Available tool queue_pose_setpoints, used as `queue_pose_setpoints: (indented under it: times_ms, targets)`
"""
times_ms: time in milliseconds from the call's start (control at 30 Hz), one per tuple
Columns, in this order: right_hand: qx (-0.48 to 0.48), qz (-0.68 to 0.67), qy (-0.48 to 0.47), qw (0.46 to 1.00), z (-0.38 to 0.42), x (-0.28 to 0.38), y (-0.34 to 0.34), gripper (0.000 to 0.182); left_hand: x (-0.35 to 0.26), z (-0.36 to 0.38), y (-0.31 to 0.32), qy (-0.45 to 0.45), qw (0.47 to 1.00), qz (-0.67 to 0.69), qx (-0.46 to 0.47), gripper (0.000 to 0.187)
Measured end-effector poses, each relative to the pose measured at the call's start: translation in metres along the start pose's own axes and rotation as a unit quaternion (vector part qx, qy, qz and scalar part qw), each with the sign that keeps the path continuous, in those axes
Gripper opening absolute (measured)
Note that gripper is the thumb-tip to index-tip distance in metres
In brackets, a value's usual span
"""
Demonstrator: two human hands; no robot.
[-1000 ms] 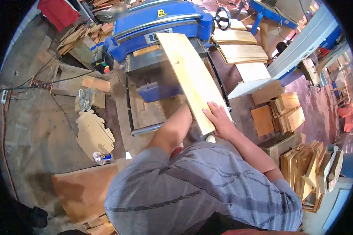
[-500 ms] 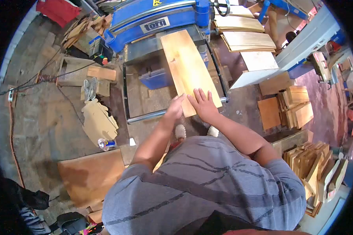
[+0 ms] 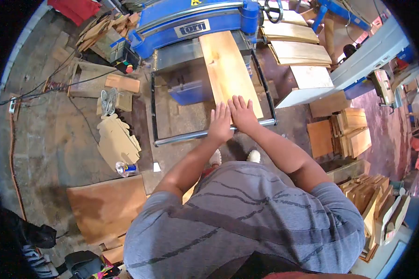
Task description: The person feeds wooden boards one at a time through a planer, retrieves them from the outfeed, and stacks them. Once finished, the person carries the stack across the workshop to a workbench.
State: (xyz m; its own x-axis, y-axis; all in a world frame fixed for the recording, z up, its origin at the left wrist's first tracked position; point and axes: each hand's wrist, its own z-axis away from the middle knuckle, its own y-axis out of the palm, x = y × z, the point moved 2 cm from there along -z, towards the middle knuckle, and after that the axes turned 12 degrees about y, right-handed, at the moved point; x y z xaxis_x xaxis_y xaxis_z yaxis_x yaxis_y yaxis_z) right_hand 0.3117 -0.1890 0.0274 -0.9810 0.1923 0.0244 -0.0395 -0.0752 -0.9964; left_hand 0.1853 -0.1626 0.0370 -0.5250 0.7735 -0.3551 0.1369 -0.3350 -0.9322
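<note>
A long pale wooden board [image 3: 232, 69] lies on the infeed side of a blue planer marked "torq" [image 3: 193, 29]. Its far end meets the front of the machine, and whether any of it has passed beneath cannot be made out. My right hand [image 3: 243, 115] rests flat on the board's near end, fingers stretched forward. Close beside it, my left hand [image 3: 220, 124] lies at the near left corner, fingers extended with the tips on the wood. Beneath the board's near end runs the metal roller bar [image 3: 186, 136] of the black support frame.
A blue bin [image 3: 188, 93] stands under the frame. Stacked boards [image 3: 300, 52] lie right of the planer, with wood piles [image 3: 351, 128] further right. Cardboard pieces [image 3: 118, 142], a can [image 3: 125, 169] and a brown sheet [image 3: 108, 207] are on the floor at left, near cables [image 3: 32, 98].
The board has slid forward, closer into the planer. My left hand has shifted from the board's left edge to its near end beside my right hand, which moved forward too.
</note>
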Motion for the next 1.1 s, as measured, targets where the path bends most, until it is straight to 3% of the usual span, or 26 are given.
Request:
queue_pose_setpoints:
  times_ms: [100, 233, 300, 400, 533, 600, 633, 700, 733, 767, 800, 833, 867, 933, 967, 1033, 1067, 1100]
  targets:
    - [0.002, 0.017, 0.015, 1.000, -0.014, 0.005, 0.003, 0.065, 0.024, -0.030, 0.015, 0.006, 0.998, -0.032, -0.060, 0.084]
    - [0.012, 0.036, 0.029, 0.999, -0.031, 0.001, 0.007, 0.067, 0.037, -0.050, 0.012, 0.025, 0.998, -0.034, -0.050, 0.076]
    - [0.001, 0.051, 0.024, 0.998, -0.035, -0.001, 0.006, 0.064, 0.049, -0.059, 0.030, 0.045, 0.992, -0.079, -0.088, 0.074]
    - [-0.014, 0.061, 0.015, 0.998, -0.035, -0.002, 0.009, 0.061, 0.043, -0.059, 0.016, 0.033, 0.997, -0.063, -0.034, 0.065]
    - [-0.017, 0.043, 0.016, 0.999, -0.022, -0.001, 0.007, 0.060, 0.039, -0.047, 0.011, 0.044, 0.995, -0.084, -0.033, 0.069]
    - [-0.015, 0.026, 0.017, 0.999, 0.001, -0.004, 0.007, 0.062, 0.024, -0.023, -0.021, 0.109, 0.993, 0.052, -0.008, 0.091]
    - [-0.014, 0.010, 0.016, 1.000, 0.016, -0.007, 0.006, 0.064, 0.028, -0.010, -0.018, 0.109, 0.992, 0.055, -0.005, 0.091]
    - [-0.002, -0.048, 0.008, 0.999, 0.050, -0.013, -0.005, 0.068, 0.039, 0.014, -0.011, 0.142, 0.963, 0.193, -0.122, 0.085]
    - [0.007, -0.106, 0.001, 0.994, 0.069, -0.017, -0.011, 0.072, 0.044, 0.020, 0.000, 0.141, 0.963, 0.198, -0.116, 0.085]
    - [0.017, -0.192, -0.004, 0.981, 0.087, -0.020, -0.018, 0.078, 0.053, 0.025, 0.010, 0.068, 0.931, 0.305, -0.187, 0.080]
    - [0.021, -0.274, -0.010, 0.961, 0.099, -0.025, -0.023, 0.083, 0.062, 0.025, 0.020, -0.005, 0.878, 0.404, -0.259, 0.076]
    - [-0.010, -0.410, -0.035, 0.911, 0.109, -0.030, -0.024, 0.085, 0.064, 0.020, 0.023, 0.017, 0.886, 0.386, -0.256, 0.071]
    - [-0.018, -0.485, 0.007, 0.874, 0.119, -0.027, -0.044, 0.078, 0.054, 0.013, 0.013, 0.018, 0.885, 0.387, -0.258, 0.071]
    - [0.181, -0.575, 0.223, 0.766, 0.130, -0.039, -0.014, 0.066, 0.021, -0.005, -0.008, 0.149, 0.892, 0.355, -0.236, 0.071]
    - [0.182, -0.575, 0.224, 0.765, 0.131, -0.036, -0.007, 0.066, 0.006, -0.015, -0.013, 0.160, 0.912, 0.305, -0.224, 0.071]
    - [0.179, -0.815, 0.256, 0.489, 0.128, -0.027, 0.005, 0.053, -0.016, -0.037, -0.014, 0.171, 0.964, 0.128, -0.160, 0.075]
    - [0.179, -0.814, 0.259, 0.488, 0.126, -0.029, 0.009, 0.053, -0.021, -0.044, -0.009, 0.164, 0.979, 0.046, -0.112, 0.077]
    - [0.202, -0.874, 0.232, 0.376, 0.124, -0.028, 0.013, 0.050, -0.022, -0.048, -0.007, 0.165, 0.979, 0.049, -0.109, 0.077]
